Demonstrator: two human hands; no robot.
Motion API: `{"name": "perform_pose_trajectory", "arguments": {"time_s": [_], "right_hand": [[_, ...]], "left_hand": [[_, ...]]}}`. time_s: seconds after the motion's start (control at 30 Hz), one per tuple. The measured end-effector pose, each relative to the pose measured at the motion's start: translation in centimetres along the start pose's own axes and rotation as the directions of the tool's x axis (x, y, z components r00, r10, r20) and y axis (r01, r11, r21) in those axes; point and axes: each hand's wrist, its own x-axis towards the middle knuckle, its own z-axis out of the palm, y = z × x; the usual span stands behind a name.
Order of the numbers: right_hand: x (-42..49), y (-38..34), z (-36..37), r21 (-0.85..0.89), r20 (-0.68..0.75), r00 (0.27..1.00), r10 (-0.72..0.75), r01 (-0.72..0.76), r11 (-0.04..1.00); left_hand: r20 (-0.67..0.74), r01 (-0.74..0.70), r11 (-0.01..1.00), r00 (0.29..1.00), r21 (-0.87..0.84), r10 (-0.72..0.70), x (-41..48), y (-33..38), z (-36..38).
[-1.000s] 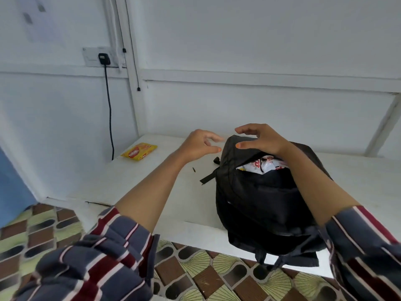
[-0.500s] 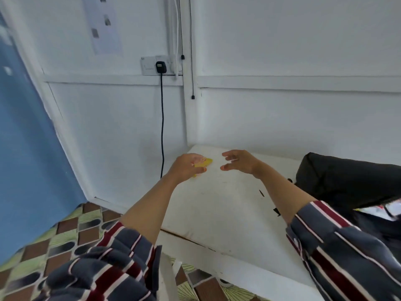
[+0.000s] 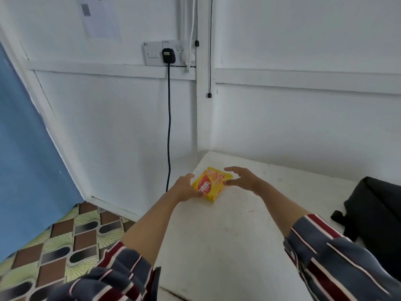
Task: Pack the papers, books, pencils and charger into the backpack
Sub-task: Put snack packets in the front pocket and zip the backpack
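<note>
Black charger (image 3: pixel 167 55) sits plugged into the wall socket, its cable hanging beside the counter (image 3: pixel 238 235) (not yet packed). The left hand (image 3: pixel 186 187) curls round the left edge of a yellow packet (image 3: pixel 211 184) at the counter's far corner. The right hand (image 3: pixel 243 180) is spread at its right edge. The step looks like lifting it. Next comes a two-sided grip, then a carry to the black backpack (image 3: pixel 373 213), well apart on the right.
</note>
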Motion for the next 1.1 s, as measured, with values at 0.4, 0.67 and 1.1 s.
{"name": "perform_pose_trajectory", "arguments": {"time_s": [0.4, 0.67, 1.1], "right_hand": [[4.2, 0.9, -0.2, 0.09, 0.098, 0.993, 0.072, -0.081, 0.993], [1.8, 0.9, -1.6, 0.251, 0.109, 0.981, 0.159, -0.182, 0.951], [-7.7, -0.2, -4.7, 0.564, -0.174, 0.98, 0.094, 0.021, 0.825]], "left_hand": [[0.063, -0.042, 0.987, 0.997, -0.157, 0.052, 3.9, -0.6, -0.1], [0.039, 0.06, 0.846, 0.998, -0.53, -0.046, 4.0, 0.0, -0.1], [0.009, -0.058, 0.664, 0.995, -0.745, 0.098, -1.8, 6.5, 1.7]]}}
